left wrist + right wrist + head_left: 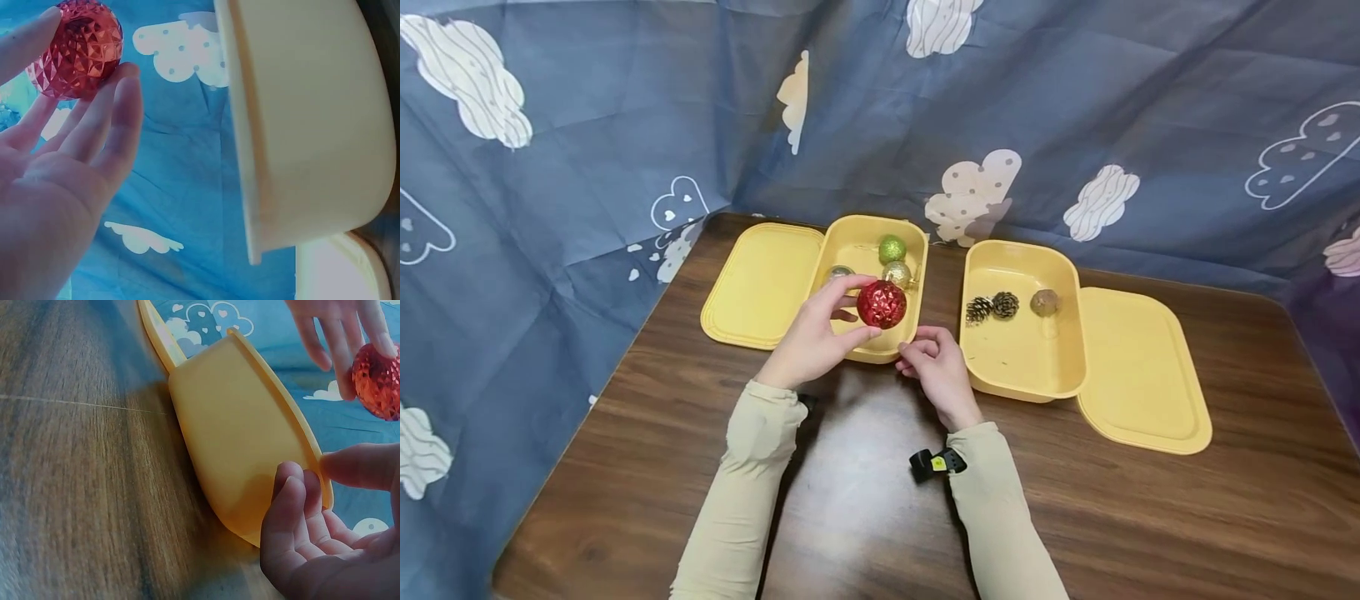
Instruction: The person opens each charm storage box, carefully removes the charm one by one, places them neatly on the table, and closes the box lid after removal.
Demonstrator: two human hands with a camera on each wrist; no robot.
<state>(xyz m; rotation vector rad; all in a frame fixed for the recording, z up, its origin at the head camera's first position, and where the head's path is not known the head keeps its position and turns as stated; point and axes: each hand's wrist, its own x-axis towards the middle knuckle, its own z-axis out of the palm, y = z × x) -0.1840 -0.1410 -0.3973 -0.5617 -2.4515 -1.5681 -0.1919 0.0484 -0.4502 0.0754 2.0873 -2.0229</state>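
Between the thumb and fingers of my left hand [816, 337] is a red faceted Christmas ball [882, 304], held up over the left yellow box [856, 242]. The left wrist view shows the ball [87, 53] gripped at the fingertips, with the box wall [319, 125] off to the side. My right hand [940, 371] is at the box's near right corner. Its thumb sits at the rim and its curled fingers lie against the outer wall [231, 425]. Inside that box are a green ball [892, 249], a gold ball [897, 273] and a partly hidden silver ball [838, 272].
To the right stands a second yellow box [1022, 358] with two pine cones [1005, 305] and a brownish ball [1044, 302]. Yellow lids lie flat beside the boxes, one left [760, 283], one right [1142, 367]. A patterned blue cloth [850, 108] hangs behind the wooden table [1150, 517].
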